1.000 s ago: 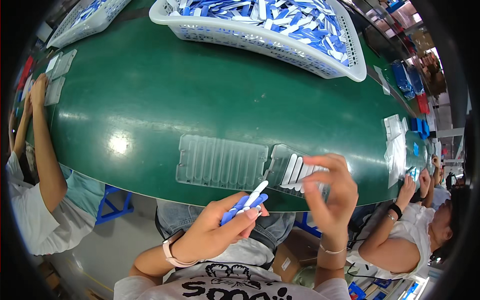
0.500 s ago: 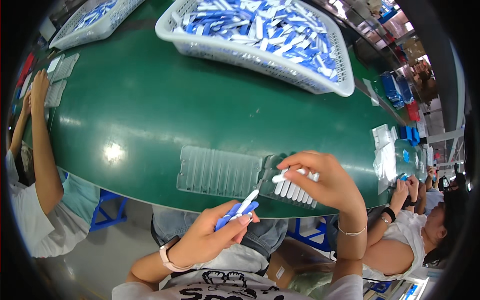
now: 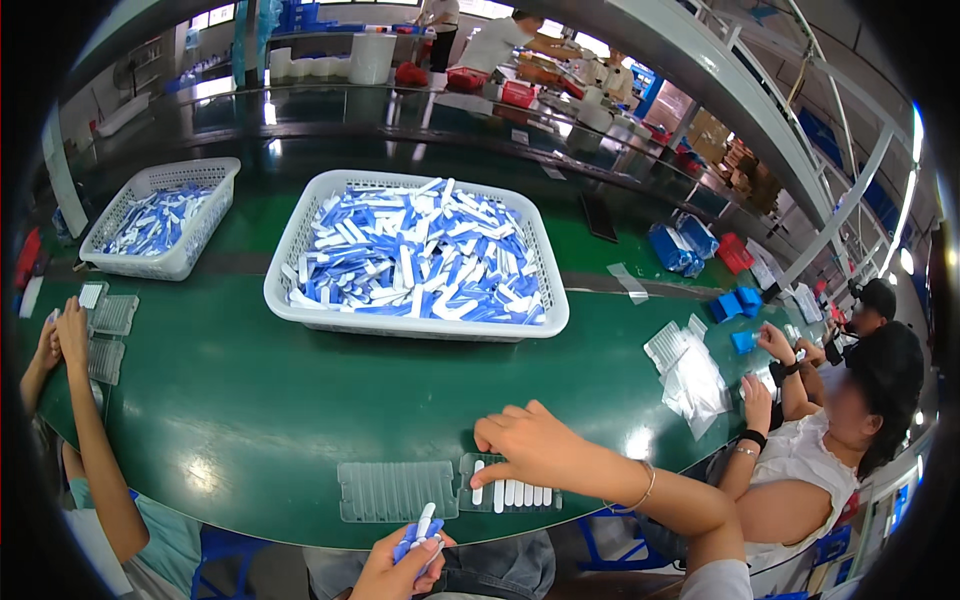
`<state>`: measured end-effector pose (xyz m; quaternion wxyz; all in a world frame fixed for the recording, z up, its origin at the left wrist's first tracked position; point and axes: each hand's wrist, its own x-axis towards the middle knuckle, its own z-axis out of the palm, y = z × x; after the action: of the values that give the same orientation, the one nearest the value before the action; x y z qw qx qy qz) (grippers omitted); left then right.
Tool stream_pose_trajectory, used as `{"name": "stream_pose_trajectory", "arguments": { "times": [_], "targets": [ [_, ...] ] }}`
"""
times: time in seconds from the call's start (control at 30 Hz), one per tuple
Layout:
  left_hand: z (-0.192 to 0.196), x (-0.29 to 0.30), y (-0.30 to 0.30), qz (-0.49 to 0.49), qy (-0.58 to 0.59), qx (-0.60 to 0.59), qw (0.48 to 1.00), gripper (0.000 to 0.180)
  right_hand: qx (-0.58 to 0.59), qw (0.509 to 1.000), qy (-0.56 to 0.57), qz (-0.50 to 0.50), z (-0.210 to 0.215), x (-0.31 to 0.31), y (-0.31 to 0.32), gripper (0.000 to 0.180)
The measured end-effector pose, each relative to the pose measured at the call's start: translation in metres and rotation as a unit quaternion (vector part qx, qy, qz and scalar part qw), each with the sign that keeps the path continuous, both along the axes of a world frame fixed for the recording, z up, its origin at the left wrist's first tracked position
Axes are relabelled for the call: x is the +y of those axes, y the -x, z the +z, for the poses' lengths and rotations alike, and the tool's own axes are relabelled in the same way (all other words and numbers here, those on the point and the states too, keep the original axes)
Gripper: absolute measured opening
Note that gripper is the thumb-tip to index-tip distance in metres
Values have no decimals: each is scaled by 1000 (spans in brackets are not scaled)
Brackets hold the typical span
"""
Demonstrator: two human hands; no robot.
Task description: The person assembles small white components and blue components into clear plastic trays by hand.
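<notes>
My left hand [image 3: 398,570], low at the table's front edge, is closed round a small bunch of blue and white plastic sticks [image 3: 424,530]; one white end pokes up. My right hand [image 3: 530,448] reaches over the right half of a clear ribbed plastic tray [image 3: 512,508]. Its thumb and fingers pinch a white plastic stick [image 3: 477,480] upright at that half's left end. To the right of this stick, several white sticks [image 3: 520,494] lie side by side in the grooves. The tray's left half [image 3: 392,490] shows bare grooves.
A large white basket [image 3: 415,325] heaped with blue and white sticks stands ahead, with a similar basket [image 3: 165,268] far left. Co-workers' hands [image 3: 68,335] are at left beside clear trays; another person [image 3: 800,450] works at right near plastic bags [image 3: 692,380] and blue boxes [image 3: 735,304].
My view has tilted up, showing more of the room. The white stick in my right hand has gone from slanted above the row to upright at the tray's left end.
</notes>
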<state>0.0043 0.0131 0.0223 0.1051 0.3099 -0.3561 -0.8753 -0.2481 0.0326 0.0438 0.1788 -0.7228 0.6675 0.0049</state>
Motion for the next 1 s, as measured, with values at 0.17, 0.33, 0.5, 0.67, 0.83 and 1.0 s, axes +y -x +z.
{"name": "stream_pose_trajectory", "arguments": {
  "times": [0.17, 0.33, 0.5, 0.67, 0.83, 1.0],
  "targets": [
    [3, 6, 5, -29, 6, 11, 1000, 13, -56, 997, 37, -29, -11, 12, -2, 47],
    [5, 1, -2, 16, 15, 11, 1000, 17, 29, 993, 109, 26, -6, 38, -26, 68],
    [11, -5, -8, 63, 8, 6, 998, 18, 41, 991, 122, 34, 2, 43, -3, 61],
    [-1, 0, 0, 120, -55, -5, 991, 17, -124, 977, 171, 6, 11, 46, -32, 46],
    [9, 3, 5, 72, 42, 21, 996, 16, -370, 916, 142, -58, 0, 41, -75, 26],
    [6, -7, -3, 78, 75, -8, 994, 15, -428, 883, 134, -141, -3, 30, -75, 12]
  ]
}}
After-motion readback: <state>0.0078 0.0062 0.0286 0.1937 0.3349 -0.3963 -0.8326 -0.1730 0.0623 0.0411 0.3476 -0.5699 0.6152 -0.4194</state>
